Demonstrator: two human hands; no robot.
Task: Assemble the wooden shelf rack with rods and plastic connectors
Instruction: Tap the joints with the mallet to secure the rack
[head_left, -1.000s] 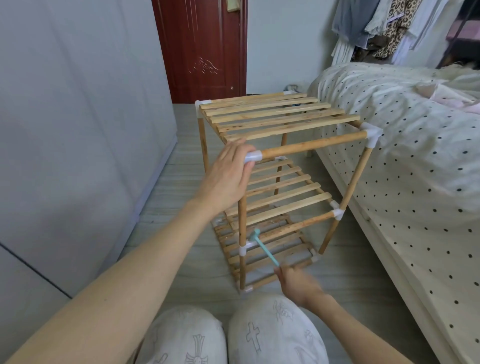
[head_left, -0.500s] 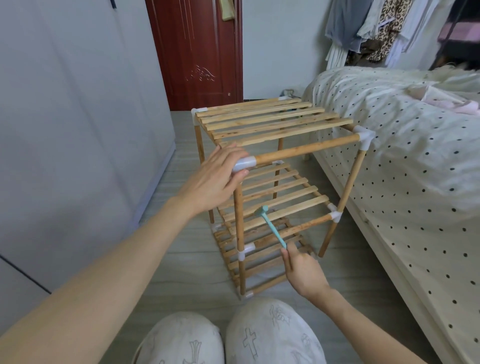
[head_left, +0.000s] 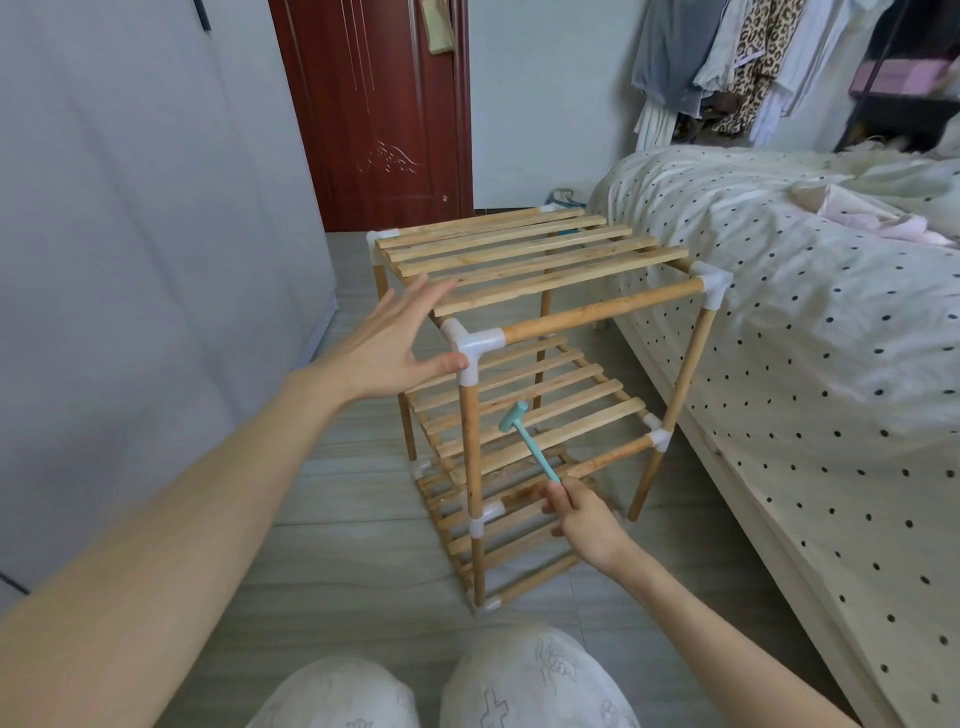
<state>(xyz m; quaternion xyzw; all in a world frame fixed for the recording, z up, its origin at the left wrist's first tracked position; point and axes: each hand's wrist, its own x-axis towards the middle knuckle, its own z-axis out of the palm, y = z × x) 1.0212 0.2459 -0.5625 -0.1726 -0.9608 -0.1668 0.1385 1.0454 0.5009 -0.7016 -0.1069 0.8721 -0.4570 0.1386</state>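
Hammer (head_left: 529, 441) in my right hand (head_left: 584, 522), rack (head_left: 535, 364) in front.
My left hand (head_left: 392, 345) is open flat, thumb touching the near-left top connector (head_left: 470, 348).

A dark red panelled door (head_left: 379, 114) stands closed at the far end of a grey plank floor (head_left: 332, 525). A pale grey wall (head_left: 130, 208) runs along the left. On the right, a bed (head_left: 810, 364) in cream bedding with black dots reaches the frame's right edge. Clothes (head_left: 737, 57), one leopard-print, hang behind it. A tangle, possibly cables (head_left: 563, 196), lies at the far wall's foot.
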